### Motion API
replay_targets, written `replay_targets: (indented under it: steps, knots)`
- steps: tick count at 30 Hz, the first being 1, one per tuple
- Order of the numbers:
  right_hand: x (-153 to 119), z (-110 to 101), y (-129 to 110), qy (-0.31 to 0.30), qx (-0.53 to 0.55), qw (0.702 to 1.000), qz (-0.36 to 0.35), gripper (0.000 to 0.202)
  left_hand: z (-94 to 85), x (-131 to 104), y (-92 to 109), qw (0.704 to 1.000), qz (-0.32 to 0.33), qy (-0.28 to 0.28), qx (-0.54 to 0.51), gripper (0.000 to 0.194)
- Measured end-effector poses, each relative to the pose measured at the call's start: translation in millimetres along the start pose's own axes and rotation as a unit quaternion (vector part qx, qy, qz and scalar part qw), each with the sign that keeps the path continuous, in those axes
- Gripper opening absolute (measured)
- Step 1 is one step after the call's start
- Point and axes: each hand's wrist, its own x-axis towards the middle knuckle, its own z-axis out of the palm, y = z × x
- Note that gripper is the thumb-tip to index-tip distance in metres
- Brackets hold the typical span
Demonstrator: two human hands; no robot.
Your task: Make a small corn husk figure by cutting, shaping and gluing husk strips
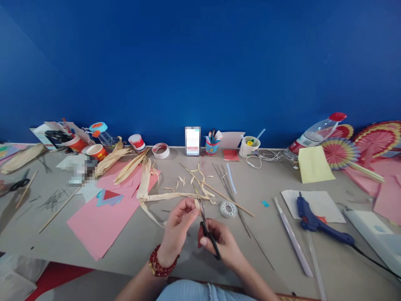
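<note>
My left hand (182,218), with a red bead bracelet at the wrist, pinches a small pale piece of husk (197,204) between thumb and fingertips. Black-handled scissors (209,236) are in my right hand (221,241), their blades pointing up beside the husk piece. Whether the blades touch it is too small to tell. Just beyond my hands, thin husk strips and scraps (182,181) lie scattered on the grey table (131,246). A roll of clear tape (228,209) sits to the right, by a thin wooden stick (233,198) and dark wires (247,223).
Pink paper (102,225) and dried husks (143,179) lie to the left. A blue glue gun (313,219), a lilac cutter (293,242) and paper fans (340,152) are on the right. A phone (192,141) and pen cup (212,146) stand at the blue wall.
</note>
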Motion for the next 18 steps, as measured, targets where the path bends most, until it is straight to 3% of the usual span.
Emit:
replay_targets:
  steps: [18]
  knots:
    - [-4.3,4.3,-0.3,-0.009,0.036,0.999,0.022,0.054,4.9,-4.2,2.1,0.998,0.021,0.031,0.058,0.015]
